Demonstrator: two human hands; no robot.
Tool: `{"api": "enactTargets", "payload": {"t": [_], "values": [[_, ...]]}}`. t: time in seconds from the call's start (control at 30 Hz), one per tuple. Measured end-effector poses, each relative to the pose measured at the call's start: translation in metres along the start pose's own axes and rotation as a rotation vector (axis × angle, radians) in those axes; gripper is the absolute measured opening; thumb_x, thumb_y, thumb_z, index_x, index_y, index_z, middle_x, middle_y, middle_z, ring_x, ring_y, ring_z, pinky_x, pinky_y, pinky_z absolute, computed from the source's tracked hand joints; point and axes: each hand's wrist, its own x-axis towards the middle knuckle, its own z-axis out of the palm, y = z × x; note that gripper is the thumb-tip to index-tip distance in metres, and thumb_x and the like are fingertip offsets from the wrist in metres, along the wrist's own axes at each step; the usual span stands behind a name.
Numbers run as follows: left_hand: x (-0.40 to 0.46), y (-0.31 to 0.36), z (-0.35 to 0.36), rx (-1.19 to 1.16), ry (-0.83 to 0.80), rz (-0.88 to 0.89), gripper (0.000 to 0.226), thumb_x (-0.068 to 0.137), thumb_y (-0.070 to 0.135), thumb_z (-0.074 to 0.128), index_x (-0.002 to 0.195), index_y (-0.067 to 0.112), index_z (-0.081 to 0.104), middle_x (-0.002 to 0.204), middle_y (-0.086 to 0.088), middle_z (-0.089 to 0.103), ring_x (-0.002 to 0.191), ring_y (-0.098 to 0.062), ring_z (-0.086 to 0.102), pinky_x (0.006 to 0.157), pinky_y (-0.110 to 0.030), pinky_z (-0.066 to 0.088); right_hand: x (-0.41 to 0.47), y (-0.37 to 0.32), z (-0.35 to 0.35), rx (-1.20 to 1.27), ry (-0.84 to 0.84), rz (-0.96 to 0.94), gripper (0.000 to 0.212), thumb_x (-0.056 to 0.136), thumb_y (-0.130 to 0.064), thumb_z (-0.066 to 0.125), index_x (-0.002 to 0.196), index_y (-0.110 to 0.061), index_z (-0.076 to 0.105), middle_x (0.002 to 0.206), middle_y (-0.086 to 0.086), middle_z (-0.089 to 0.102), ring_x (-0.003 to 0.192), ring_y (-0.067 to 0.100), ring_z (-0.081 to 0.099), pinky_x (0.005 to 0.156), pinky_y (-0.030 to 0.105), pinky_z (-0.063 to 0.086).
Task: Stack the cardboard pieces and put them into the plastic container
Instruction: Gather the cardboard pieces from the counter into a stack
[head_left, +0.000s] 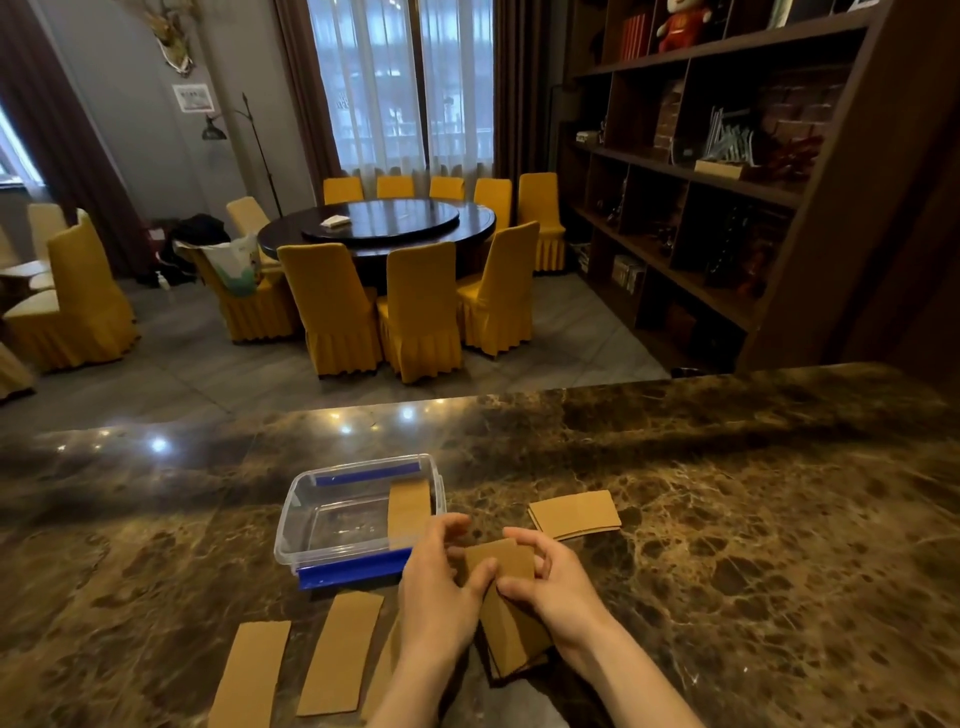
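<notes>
A clear plastic container with blue clips sits on the marble counter, holding one cardboard strip along its right side. Just right of the container, my left hand and my right hand both grip a stack of brown cardboard pieces, held tilted above the counter. Two loose strips lie flat at the near left, and a third is partly hidden under my left forearm. A small pile of wider cardboard pieces lies to the right of the container.
The dark marble counter stretches wide to the right and left. Beyond its far edge are a round dining table with yellow-covered chairs and a tall wooden bookshelf at the right.
</notes>
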Motion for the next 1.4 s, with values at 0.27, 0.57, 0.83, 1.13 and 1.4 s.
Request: {"api": "enactTargets", "payload": {"t": [0.27,0.57,0.83,1.13,1.4], "values": [[-0.008,-0.036,-0.027,0.707,-0.140,-0.125,0.061,0.085,0.055,0.072,0.135,0.032,0.046,0.135,0.004,0.060,0.122,-0.018,0.058,0.101,-0.034,0.053,0.008,0.009,0.004,-0.015,0.128,0.041,0.029,0.102,-0.006,0.053,0.125,-0.024,0.055,0.119,0.004,0.067,0.106,0.020,0.066,0.085,0.035,0.057],[-0.005,-0.036,-0.023,0.799,-0.154,-0.196,0.066,0.084,0.042,0.077,0.139,0.027,0.045,0.141,-0.004,0.057,0.129,-0.024,0.054,0.107,-0.039,0.050,0.003,0.000,0.010,-0.035,0.154,-0.010,0.041,0.098,0.003,0.057,0.125,-0.029,0.057,0.121,0.002,0.065,0.112,0.019,0.063,0.092,0.036,0.056],[0.007,-0.036,-0.033,-0.060,-0.122,-0.330,0.021,0.091,0.007,0.073,0.105,0.021,0.070,0.098,-0.004,0.072,0.089,-0.015,0.068,0.073,-0.024,0.052,-0.002,-0.007,0.012,-0.083,0.169,-0.113,0.039,0.094,0.003,0.064,0.109,-0.033,0.062,0.115,-0.001,0.067,0.108,0.014,0.064,0.088,0.032,0.060],[0.007,-0.024,-0.036,-0.443,-0.074,-0.211,0.016,0.094,0.016,0.069,0.106,0.026,0.067,0.105,0.001,0.072,0.099,-0.013,0.068,0.076,-0.024,0.053,-0.005,-0.012,0.020,0.001,0.208,-0.132,0.031,0.103,-0.005,0.049,0.112,-0.033,0.060,0.113,0.000,0.065,0.094,0.013,0.069,0.062,0.019,0.059],[-0.007,-0.021,-0.002,-0.383,-0.066,-0.156,0.009,0.103,0.022,0.057,0.105,0.028,0.052,0.106,0.000,0.067,0.086,-0.005,0.072,0.063,-0.018,0.057,-0.015,-0.009,0.038,0.115,0.142,-0.129,0.027,0.106,-0.009,0.042,0.110,-0.022,0.066,0.110,0.010,0.071,0.098,0.023,0.071,0.070,0.026,0.061]]}}
